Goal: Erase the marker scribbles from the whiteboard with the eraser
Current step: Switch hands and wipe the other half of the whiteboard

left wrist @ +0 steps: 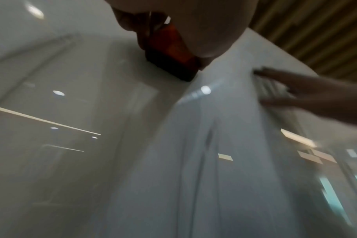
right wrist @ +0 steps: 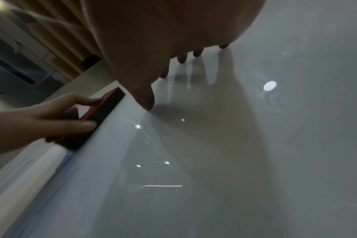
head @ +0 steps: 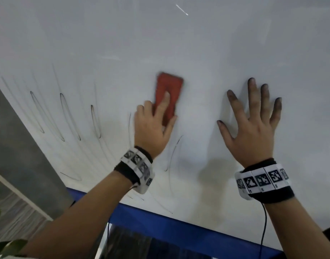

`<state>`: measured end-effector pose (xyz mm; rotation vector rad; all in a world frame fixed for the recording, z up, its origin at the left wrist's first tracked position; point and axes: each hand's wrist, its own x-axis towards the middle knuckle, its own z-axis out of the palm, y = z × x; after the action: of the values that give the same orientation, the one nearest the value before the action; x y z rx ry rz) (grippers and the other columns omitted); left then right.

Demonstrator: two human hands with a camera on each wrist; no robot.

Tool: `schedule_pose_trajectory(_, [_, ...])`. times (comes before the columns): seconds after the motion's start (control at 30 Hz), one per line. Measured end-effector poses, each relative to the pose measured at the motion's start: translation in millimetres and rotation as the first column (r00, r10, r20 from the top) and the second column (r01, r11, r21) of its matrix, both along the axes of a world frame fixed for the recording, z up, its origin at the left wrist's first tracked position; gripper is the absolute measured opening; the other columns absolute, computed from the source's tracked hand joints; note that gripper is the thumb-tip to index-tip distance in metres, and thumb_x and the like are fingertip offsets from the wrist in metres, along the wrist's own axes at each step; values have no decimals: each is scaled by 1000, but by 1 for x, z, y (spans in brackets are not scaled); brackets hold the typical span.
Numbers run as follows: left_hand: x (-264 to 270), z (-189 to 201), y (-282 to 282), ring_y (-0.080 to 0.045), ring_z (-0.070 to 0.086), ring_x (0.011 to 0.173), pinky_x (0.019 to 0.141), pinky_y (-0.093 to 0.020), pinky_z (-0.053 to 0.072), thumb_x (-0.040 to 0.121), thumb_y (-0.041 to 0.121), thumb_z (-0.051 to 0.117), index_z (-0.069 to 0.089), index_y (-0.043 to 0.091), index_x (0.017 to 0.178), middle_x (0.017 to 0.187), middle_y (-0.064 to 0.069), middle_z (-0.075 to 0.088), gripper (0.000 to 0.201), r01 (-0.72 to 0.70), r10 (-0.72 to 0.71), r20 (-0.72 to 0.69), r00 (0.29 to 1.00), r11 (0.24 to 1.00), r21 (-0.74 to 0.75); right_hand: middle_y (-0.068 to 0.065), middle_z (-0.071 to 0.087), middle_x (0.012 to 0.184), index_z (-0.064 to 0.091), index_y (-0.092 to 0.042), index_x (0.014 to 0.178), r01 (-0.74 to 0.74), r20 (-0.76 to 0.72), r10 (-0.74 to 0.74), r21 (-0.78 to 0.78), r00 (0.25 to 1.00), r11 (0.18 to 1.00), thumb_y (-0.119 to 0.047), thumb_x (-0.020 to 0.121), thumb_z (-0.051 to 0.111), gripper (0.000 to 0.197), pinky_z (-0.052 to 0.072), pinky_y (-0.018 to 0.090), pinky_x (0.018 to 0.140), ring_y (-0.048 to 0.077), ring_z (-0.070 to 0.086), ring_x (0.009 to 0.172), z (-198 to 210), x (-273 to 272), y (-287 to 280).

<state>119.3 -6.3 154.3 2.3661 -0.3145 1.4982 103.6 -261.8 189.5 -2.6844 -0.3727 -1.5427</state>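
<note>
A white whiteboard [head: 197,43] fills the head view. Thin looping marker scribbles [head: 64,116] run across its left part, and fainter lines [head: 171,152] lie below the eraser. My left hand [head: 155,126] grips a red eraser [head: 169,96] and presses it flat on the board, index finger on top, thumb at its right side. The eraser [left wrist: 169,53] shows its dark felt under my palm in the left wrist view, and the eraser [right wrist: 98,119] sits at the left in the right wrist view. My right hand [head: 253,120] lies flat on the board, fingers spread, fingertips ink-stained.
A blue frame [head: 179,227] edges the board's bottom. A grey wall or pillar [head: 16,146] stands at the left, with green leaves [head: 3,245] in the lower left corner. Cables hang from both wristbands. The board right of my right hand carries no marks.
</note>
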Motion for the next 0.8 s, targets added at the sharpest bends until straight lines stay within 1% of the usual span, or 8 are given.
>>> schedule_pose_trajectory(0.1, [-16,-79,-13,-29,49,76,67,-42,45,97,37,62,43,25,145,93,-14,56,53,68,-32,-116,993,944,322,14,14,168,30,-27,159,-4,-14,4,-2,1000,1000,-48,101,52,65,10,62,124,37,12,156,-3,-1,-1])
schedule_pose_trajectory(0.17, [-21,-109,-12,-29,50,77,67,-42,47,96,38,63,43,27,143,92,-12,57,52,55,10,-179,984,935,351,14,13,169,29,-28,159,0,-34,0,2,999,1000,-46,100,53,66,9,61,124,37,11,156,-4,-2,-1])
schedule_pose_trajectory(0.37, [-17,-91,-2,-29,50,81,71,-42,48,95,38,65,44,27,142,98,-12,58,52,61,-7,-161,987,940,336,15,14,168,29,-28,159,-34,-45,33,-8,998,999,-44,100,55,67,10,62,124,37,12,156,-6,-3,-8])
schedule_pose_trajectory(0.43, [-14,-75,2,-29,48,84,74,-41,47,93,37,70,45,21,141,100,-13,56,57,30,-7,-139,990,986,165,15,14,169,28,-28,159,-44,-53,43,-8,998,999,-43,99,55,67,10,62,124,37,11,156,-8,-3,-10])
schedule_pose_trajectory(0.5, [-13,-63,-1,-25,48,92,82,-31,44,93,38,71,44,15,145,103,-7,53,62,9,-34,-141,989,984,-177,15,14,168,29,-28,159,-54,-54,55,6,997,998,-42,99,56,67,9,61,124,38,12,156,-12,-3,-10])
schedule_pose_trajectory(0.6, [-14,-75,-27,-18,52,111,84,-7,42,93,37,71,34,9,152,116,8,48,75,59,-176,-97,980,713,-699,17,17,167,30,-27,159,-68,-47,69,25,996,997,-42,99,56,67,9,60,125,40,14,155,-18,-3,-10])
schedule_pose_trajectory(0.63, [-17,-89,-41,-19,52,113,85,-7,44,93,37,71,32,9,153,116,11,46,78,43,-192,-114,975,663,-747,18,18,167,30,-27,159,-70,-46,71,27,996,997,-41,99,55,66,9,60,125,41,14,155,-21,-4,-11])
schedule_pose_trajectory(0.8, [-47,-214,-110,-14,52,105,99,-32,49,91,34,74,35,13,150,110,9,47,74,-127,-299,-369,880,601,-789,20,18,166,30,-25,159,-63,-80,65,30,995,998,-40,100,54,65,9,58,126,42,15,154,-49,-5,-11])
